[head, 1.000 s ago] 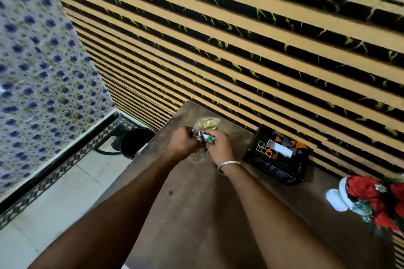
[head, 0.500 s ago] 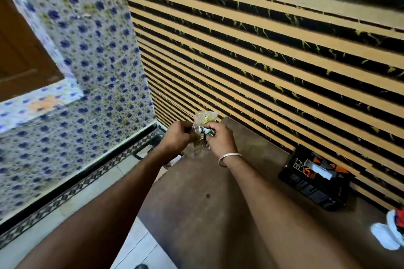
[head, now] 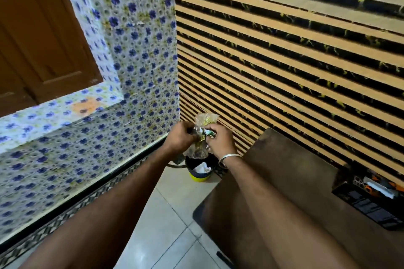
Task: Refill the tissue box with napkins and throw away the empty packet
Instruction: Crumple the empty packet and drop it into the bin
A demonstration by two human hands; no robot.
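Brown wood of the surface [head: 284, 181] lies nearest, the tissue box [head: 369, 201] at its right edge. Beyond it the left hand [head: 178, 138] and right hand [head: 219, 142] both clamp the crumpled packet [head: 202, 132] above the bin [head: 200, 167]. Disposal seems underway; next, let go over the opening.

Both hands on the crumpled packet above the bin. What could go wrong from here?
1. The bin is small and its mouth is partly hidden behind the packet; light plastic let go from this height may drift onto the floor.
2. The left hand and right hand both pinch it; an uneven release could flick it toward the table.
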